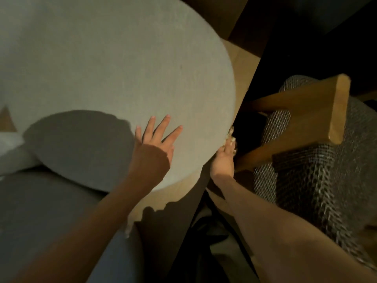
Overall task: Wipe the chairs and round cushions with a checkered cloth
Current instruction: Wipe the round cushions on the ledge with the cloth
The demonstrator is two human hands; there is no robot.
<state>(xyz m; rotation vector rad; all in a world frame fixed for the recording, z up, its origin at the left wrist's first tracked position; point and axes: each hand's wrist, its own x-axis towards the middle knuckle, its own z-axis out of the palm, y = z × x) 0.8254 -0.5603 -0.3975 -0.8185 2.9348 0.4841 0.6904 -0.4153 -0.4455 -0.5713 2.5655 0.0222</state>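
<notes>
A big round grey cushion (114, 74) fills the upper left and lies tilted on a wooden chair frame (243, 64). My left hand (155, 150) rests flat on the cushion's lower right part, fingers spread and straight. My right hand (224, 160) is against the cushion's right edge, and its fingers hold a small bunch of the light checkered cloth (230, 137). Only a scrap of the cloth shows past the fingertips. The rest is hidden by the hand and the cushion's rim.
To the right stands another chair with a wooden armrest (306, 111) and grey woven upholstery (318, 180). A grey seat pad (40, 211) lies at the lower left, with something white (10, 150) beside it. The gap between the chairs is dark.
</notes>
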